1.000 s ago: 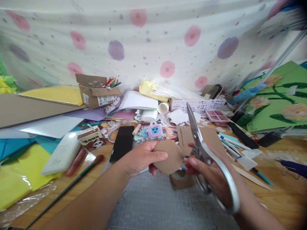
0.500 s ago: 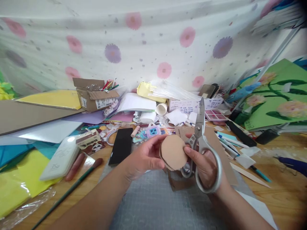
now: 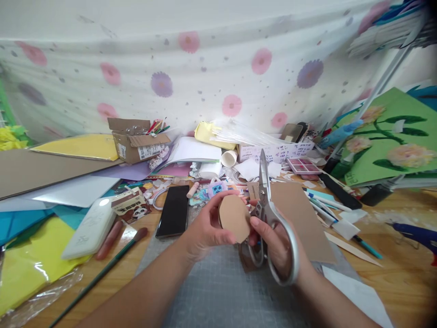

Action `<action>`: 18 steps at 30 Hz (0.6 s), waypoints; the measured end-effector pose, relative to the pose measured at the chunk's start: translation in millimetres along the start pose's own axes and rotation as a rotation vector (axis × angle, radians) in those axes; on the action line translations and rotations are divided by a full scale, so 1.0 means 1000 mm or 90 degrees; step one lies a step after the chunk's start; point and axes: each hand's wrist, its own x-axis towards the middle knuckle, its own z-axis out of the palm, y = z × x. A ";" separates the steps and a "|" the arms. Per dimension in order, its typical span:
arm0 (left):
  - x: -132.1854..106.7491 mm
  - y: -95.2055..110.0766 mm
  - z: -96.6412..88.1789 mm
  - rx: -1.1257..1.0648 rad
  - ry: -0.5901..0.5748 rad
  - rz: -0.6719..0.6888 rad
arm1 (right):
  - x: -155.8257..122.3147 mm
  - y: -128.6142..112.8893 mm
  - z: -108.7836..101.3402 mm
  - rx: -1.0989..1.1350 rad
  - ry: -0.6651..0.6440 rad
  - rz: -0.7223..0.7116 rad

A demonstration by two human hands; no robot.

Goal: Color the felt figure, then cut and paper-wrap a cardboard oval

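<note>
Between my hands is a roughly round piece of brown cardboard (image 3: 235, 219), tilted, with what looks like a second layer at its left edge. My left hand (image 3: 212, 223) grips its left side, thumb in front and fingers behind. My right hand (image 3: 278, 243) has the big silver scissors (image 3: 265, 182) hooked on it, blades pointing up and looking closed. The thumb and a fingertip of that hand also pinch the cardboard's right edge. Under the hands lies a grey cutting mat (image 3: 215, 282). A flat cardboard sheet (image 3: 300, 218) rests behind the right hand.
Left of the mat lie a black phone (image 3: 173, 212), a long paintbrush (image 3: 102, 273) and a white case (image 3: 89, 228). Pens (image 3: 327, 214) and a blue glue gun (image 3: 414, 234) lie to the right. A cardboard box (image 3: 138, 148) and paper rolls stand at the back.
The cardboard round has turned and tilted in my hands, shifting slightly left. My right hand has moved left with the scissors, and the camera view has tipped up a little.
</note>
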 end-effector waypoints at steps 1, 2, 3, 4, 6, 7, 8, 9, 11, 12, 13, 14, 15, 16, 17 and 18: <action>0.000 0.001 -0.001 -0.007 0.014 0.015 | -0.001 0.001 0.001 -0.017 0.000 0.006; 0.000 0.002 -0.002 -0.015 0.022 0.031 | -0.002 0.001 0.001 -0.027 0.003 0.013; 0.001 0.003 -0.003 -0.022 0.024 0.044 | -0.002 0.002 0.001 -0.034 0.007 0.019; 0.001 0.004 -0.005 -0.028 0.021 0.052 | -0.002 0.002 0.001 -0.039 0.013 0.023; 0.003 0.008 -0.009 -0.038 0.023 0.066 | -0.001 0.001 -0.001 -0.044 0.032 0.024; 0.004 0.010 -0.011 -0.038 0.034 0.077 | -0.001 0.000 -0.003 -0.041 0.047 0.019; 0.004 0.012 -0.013 -0.037 0.051 0.092 | 0.000 -0.002 -0.007 -0.039 0.059 0.013; 0.005 0.014 -0.016 -0.036 0.073 0.109 | 0.000 -0.006 -0.012 -0.041 0.069 0.010; 0.007 0.017 -0.021 -0.027 0.117 0.131 | -0.001 -0.016 -0.025 -0.086 0.093 0.012; 0.007 0.019 -0.023 -0.020 0.132 0.134 | -0.002 -0.022 -0.035 -0.141 0.104 0.017; 0.006 0.021 -0.024 -0.012 0.141 0.131 | -0.003 -0.028 -0.045 -0.218 0.115 0.024; 0.006 0.022 -0.025 -0.002 0.143 0.125 | -0.005 -0.033 -0.056 -0.303 0.120 0.025; 0.004 0.024 -0.025 0.011 0.135 0.117 | -0.007 -0.037 -0.068 -0.380 0.120 0.017; 0.003 0.025 -0.025 0.027 0.120 0.105 | -0.009 -0.038 -0.081 -0.440 0.120 0.006; 0.001 0.026 -0.025 0.044 0.097 0.085 | -0.011 -0.037 -0.095 -0.484 0.126 -0.008; 0.000 0.026 -0.024 0.061 0.062 0.050 | -0.014 -0.034 -0.108 -0.517 0.137 -0.024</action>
